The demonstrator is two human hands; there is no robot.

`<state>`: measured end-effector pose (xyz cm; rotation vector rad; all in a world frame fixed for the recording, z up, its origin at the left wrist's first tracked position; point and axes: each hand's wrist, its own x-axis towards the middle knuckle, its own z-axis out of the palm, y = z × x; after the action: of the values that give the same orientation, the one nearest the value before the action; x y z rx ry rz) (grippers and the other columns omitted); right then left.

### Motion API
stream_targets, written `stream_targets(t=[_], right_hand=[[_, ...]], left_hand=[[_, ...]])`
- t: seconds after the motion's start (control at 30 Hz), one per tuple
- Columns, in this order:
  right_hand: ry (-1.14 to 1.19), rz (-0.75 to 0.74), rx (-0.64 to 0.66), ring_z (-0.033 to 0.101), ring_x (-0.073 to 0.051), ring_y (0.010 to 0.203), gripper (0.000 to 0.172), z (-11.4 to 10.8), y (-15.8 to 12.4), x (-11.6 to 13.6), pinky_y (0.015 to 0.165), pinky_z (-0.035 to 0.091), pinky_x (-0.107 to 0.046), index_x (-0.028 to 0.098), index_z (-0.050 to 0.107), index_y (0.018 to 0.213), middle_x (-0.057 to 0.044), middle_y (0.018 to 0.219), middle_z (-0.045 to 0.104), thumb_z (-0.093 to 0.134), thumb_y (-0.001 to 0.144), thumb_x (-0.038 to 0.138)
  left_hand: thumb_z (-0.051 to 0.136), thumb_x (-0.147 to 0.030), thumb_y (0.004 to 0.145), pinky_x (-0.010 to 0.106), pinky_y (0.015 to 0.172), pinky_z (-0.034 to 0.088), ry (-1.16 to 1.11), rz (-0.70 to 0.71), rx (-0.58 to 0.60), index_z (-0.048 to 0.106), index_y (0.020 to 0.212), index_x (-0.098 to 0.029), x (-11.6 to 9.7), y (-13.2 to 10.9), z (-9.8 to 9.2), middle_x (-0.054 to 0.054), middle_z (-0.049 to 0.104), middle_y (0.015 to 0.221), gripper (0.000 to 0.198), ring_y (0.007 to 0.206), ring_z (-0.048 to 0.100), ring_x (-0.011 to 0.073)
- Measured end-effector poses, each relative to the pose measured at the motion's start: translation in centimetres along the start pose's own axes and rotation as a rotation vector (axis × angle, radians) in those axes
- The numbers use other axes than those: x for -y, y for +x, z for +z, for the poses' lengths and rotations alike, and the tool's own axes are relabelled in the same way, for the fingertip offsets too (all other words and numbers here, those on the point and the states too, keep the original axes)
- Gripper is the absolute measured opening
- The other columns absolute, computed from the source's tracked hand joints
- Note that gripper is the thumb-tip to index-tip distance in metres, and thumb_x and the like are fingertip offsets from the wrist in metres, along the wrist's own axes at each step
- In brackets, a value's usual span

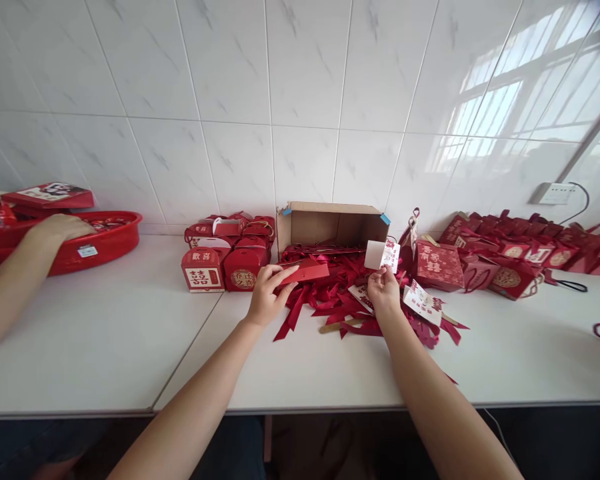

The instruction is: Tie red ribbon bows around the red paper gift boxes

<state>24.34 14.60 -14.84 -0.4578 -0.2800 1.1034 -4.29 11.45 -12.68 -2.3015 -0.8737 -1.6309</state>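
Note:
My left hand point(270, 293) is closed around the near end of a small red gift box point(305, 271), held level above the table. Between the fingers and thumb of my right hand point(384, 288) is a white card point(383, 255) with red print, raised over a heap of dark red ribbons point(325, 293). Another printed card point(423, 302) lies to the right of that hand on the ribbons. An open cardboard box point(335, 227) stands behind, with ribbons spilling from its front.
Several red candy boxes point(203, 270) are stacked left of the cardboard box. More red gift boxes point(515, 273) line the right side. At far left, another person's hand point(60, 228) rests over a red basin point(115, 243). A white power strip point(554, 194) is by the wall.

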Motion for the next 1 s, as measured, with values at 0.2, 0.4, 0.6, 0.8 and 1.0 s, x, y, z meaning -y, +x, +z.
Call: stream_targets(t=[0.2,0.4,0.6,0.8,1.0], right_hand=[[0.018,0.095,0.083,0.046,0.001,0.043,0.016,2.2,-1.8,-0.5,0.040,0.040,-0.004,0.019,0.050,0.079,0.009,0.060,0.049,0.056,0.083,0.005],[-0.070,0.179,0.305,0.065,-0.010,0.069,0.016,4.1,-4.2,-1.0,0.057,0.052,-0.019,0.022,0.057,0.086,0.004,0.076,0.064,0.068,0.075,0.018],[-0.274,0.217,0.546,0.061,-0.023,0.110,0.035,4.4,-6.3,-1.9,0.089,0.052,-0.040,0.025,0.061,0.100,-0.003,0.111,0.067,0.073,0.071,0.042],[-0.312,0.126,0.506,0.059,-0.021,0.113,0.041,4.7,-6.5,-2.8,0.095,0.052,-0.039,0.025,0.060,0.105,-0.002,0.111,0.067,0.070,0.073,0.049],[-0.314,0.045,0.497,0.061,-0.022,0.111,0.043,5.0,-6.6,-3.0,0.098,0.050,-0.039,0.023,0.063,0.103,-0.003,0.111,0.069,0.070,0.072,0.051]], left_hand=[[0.059,-0.024,0.089,0.035,0.082,0.051,-0.006,-0.012,-0.005,0.066,0.108,-0.026,0.0,0.0,0.1,0.003,0.052,0.093,0.020,0.089,0.055,0.0176],[0.059,-0.024,0.088,0.035,0.084,0.051,0.003,-0.022,-0.005,0.067,0.105,-0.024,-0.1,0.1,0.0,0.003,0.053,0.094,0.018,0.090,0.056,0.0180],[0.058,-0.025,0.089,0.037,0.085,0.051,0.018,-0.046,-0.002,0.067,0.107,-0.024,-0.2,0.1,-0.1,0.004,0.055,0.094,0.020,0.091,0.057,0.0194],[0.057,-0.024,0.089,0.036,0.085,0.051,0.014,-0.054,0.008,0.067,0.107,-0.023,-0.1,0.0,-0.1,0.005,0.055,0.094,0.020,0.092,0.057,0.0193],[0.057,-0.025,0.089,0.036,0.085,0.051,0.014,-0.034,0.034,0.067,0.106,-0.022,-0.2,0.0,-0.2,0.005,0.056,0.094,0.020,0.092,0.057,0.0190]])
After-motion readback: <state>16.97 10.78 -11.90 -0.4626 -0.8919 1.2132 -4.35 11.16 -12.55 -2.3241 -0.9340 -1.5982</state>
